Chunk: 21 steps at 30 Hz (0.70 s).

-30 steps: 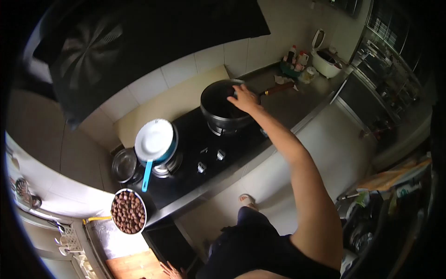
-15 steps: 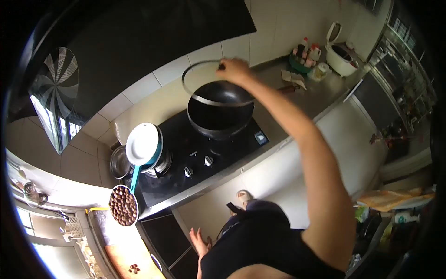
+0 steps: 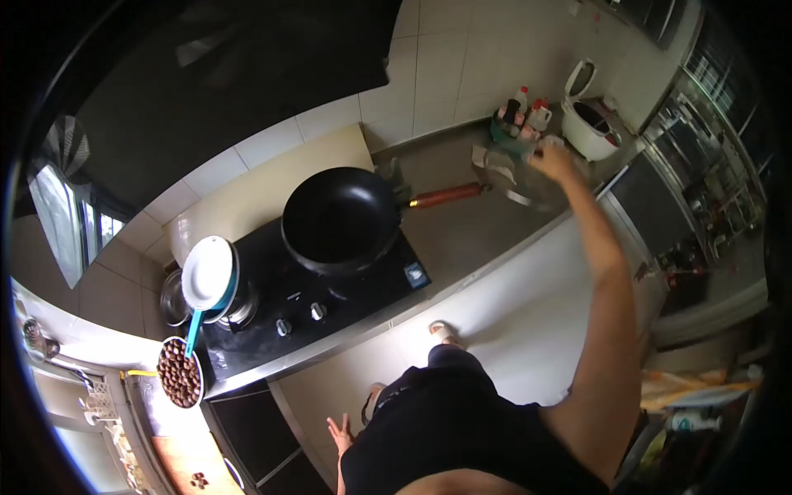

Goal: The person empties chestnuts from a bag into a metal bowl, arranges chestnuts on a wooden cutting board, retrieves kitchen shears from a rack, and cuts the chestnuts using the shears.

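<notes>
— Your right hand [image 3: 551, 161] appears closed on the see-through lid [image 3: 518, 198]; blur hides the exact hold. Lid position: over the worktop [image 3: 454, 247], right of the wok [image 3: 342, 219]; contact with the surface cannot be told.

— And the left?

— Your left hand [image 3: 340, 431] is empty, fingers spread, held low. It lends the lid no support, so a slip on the right could drop it.

— Hazards close by?

— Crumpled paper [image 3: 499, 163] lies beneath or behind the lid; a rim resting on it could slide. The wok handle [image 3: 450, 195] juts that way; a low sweep could catch it and swing the uncovered wok. A knock could topple the bottles [image 3: 540, 117] just beyond.

— Farther out?

— Across the cooktop [image 3: 371, 289], a blue pan handle [image 3: 195, 334] overlaps the bowl of brown nuts [image 3: 180, 375] in view; a bump could upset either.
</notes>
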### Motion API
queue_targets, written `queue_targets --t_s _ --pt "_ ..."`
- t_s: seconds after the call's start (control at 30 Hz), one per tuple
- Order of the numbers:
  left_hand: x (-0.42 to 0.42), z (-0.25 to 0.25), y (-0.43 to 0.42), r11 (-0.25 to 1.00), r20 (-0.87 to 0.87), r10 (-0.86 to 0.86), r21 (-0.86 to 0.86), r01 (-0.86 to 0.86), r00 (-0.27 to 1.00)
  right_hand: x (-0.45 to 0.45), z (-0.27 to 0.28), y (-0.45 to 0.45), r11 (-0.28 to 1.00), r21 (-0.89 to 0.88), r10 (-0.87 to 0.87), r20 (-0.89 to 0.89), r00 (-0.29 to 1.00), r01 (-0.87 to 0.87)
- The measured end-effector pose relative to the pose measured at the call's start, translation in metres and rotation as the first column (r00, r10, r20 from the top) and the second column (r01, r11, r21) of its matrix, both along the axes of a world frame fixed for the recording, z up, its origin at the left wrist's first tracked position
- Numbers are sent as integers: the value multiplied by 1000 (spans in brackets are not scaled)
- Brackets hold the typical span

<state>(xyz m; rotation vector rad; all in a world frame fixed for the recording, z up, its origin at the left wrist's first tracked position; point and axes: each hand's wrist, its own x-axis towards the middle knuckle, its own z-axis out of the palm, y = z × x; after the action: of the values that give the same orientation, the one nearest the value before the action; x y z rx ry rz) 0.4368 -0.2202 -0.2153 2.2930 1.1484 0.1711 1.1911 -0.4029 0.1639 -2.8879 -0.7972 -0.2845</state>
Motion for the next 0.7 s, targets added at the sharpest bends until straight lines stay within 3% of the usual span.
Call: queue_targets --t_s 0.03,0.07,0.13,0.17,0.2,0.23,0.33,0.4,0.43,0.53,0.6,0.7 --pt "13 -6 -12 994 -6 109 -24 -109 994 9 -35 -7 999 -7 31 3 1000 -31" --pt "29 -10 -18 969 47 170 -189 -158 984 -7 -44 -3 999 47 21 -207 978 -12" --pt "76 6 -28 840 122 306 -502 -207 944 5 -118 -7 993 71 103 -162 981 -92" --pt "95 25 -36 738 132 377 -641 -211 917 9 -144 -5 992 26 125 -227 966 -122" --pt "152 89 -37 661 182 410 -735 -153 894 5 -160 -1 992 -46 103 -282 954 -120" --pt "209 151 -37 710 269 315 -703 -38 910 5 -172 7 986 -114 81 -330 940 -125" --pt "333 242 -36 691 372 194 -709 143 908 29 -228 23 981 -57 156 -326 933 -184" --pt "402 281 -42 400 478 409 -859 318 777 39 -238 35 983 -55 148 -335 930 -176" --pt "433 285 -43 289 557 477 -830 478 680 45 -240 41 983 -56 145 -335 931 -173" --pt "514 305 -45 39 381 760 -835 548 526 60 -247 56 983 -68 139 -350 926 -173" --pt "565 298 -30 72 331 898 -761 645 291 74 -275 66 982 15 182 -343 922 -188" --pt "583 285 -17 164 328 920 -819 551 214 73 -285 66 977 101 210 -325 922 -187"
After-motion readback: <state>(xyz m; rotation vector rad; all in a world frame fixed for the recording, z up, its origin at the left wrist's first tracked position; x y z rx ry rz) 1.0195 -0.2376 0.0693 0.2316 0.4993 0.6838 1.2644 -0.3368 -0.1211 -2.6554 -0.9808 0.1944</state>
